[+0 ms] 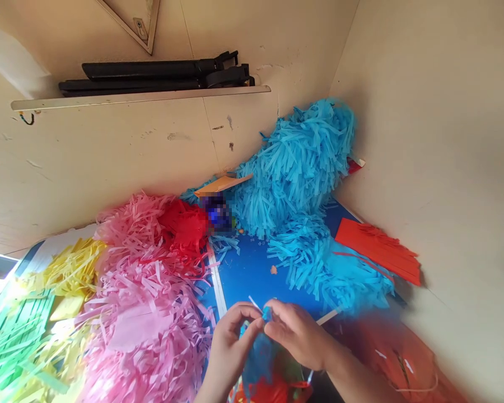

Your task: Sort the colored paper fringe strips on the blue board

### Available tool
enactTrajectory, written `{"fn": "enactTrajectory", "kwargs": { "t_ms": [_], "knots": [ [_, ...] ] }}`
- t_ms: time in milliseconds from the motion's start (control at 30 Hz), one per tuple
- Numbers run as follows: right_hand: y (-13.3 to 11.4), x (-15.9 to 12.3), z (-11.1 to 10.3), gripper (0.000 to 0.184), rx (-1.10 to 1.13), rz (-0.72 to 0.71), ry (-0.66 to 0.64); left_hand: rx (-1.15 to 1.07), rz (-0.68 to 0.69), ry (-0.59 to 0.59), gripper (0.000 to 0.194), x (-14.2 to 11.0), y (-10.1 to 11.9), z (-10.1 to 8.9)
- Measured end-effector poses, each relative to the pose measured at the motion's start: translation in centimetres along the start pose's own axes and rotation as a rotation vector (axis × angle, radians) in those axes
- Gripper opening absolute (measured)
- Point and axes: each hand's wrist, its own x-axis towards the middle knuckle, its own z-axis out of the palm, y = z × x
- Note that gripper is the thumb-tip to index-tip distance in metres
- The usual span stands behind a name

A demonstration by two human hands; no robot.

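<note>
At six o'clock I see a left hand [234, 340] and right hand [301, 337] pinching a crumpled blue tuft [267, 314]; from it, shaggy blue fringe [298, 162] at one o'clock, curly pink strips [147, 313] at nine.

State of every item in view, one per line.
Left hand: pinching blue tissue
Right hand: pinching same tissue
Blue tissue: bunched at fingertips
Blue heap: fringed, piled
Pink heap: fringed, loose
Red fringe: cut, against pink heap
Yellow fringe: cut
Green paper: cut into strips
Orange-red sheet: one edge fringed
Black items: lying on shelf
</note>
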Motion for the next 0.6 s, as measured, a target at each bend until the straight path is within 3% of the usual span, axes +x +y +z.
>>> {"fn": "enactTrajectory", "kwargs": {
  "t_ms": [67, 133, 233, 367, 433, 533, 600],
  "knots": [
    [-0.5, 0.0, 0.1, 0.03, -0.079, 0.015, 0.023, 0.277, 0.155, 0.063, 0.013, -0.4, 0.1, 0.3],
    [-0.6, -0.1, 0.1, 0.021, -0.093, 0.025, 0.08, 0.42, 0.206, 0.118, 0.009, -0.9, 0.0, 0.8],
    [-0.2, -0.2, 0.2, 0.022, -0.081, 0.0, 0.132, 0.474, 0.209, 0.166, 0.01, -1.5, -0.2, 1.5],
    [1.0, -0.5, 0.9, 0.026, -0.211, -0.119, 0.269, 0.472, 0.236, 0.147, 0.009, -1.9, -0.5, 2.1],
    [1.2, -0.4, 1.0, 0.028, -0.151, -0.163, 0.321, 0.473, 0.224, 0.136, 0.008, -2.0, -0.6, 2.2],
    [0.2, -0.3, -2.1, 0.031, 0.273, -0.127, 0.334, 0.498, 0.223, 0.064, 0.007, -2.0, -0.7, 2.4],
    [-1.5, -0.9, -7.6, 0.036, 0.48, -0.131, 0.431, 0.519, 0.267, -0.072, 0.011, -2.2, -0.6, 2.6]
  ]
}}
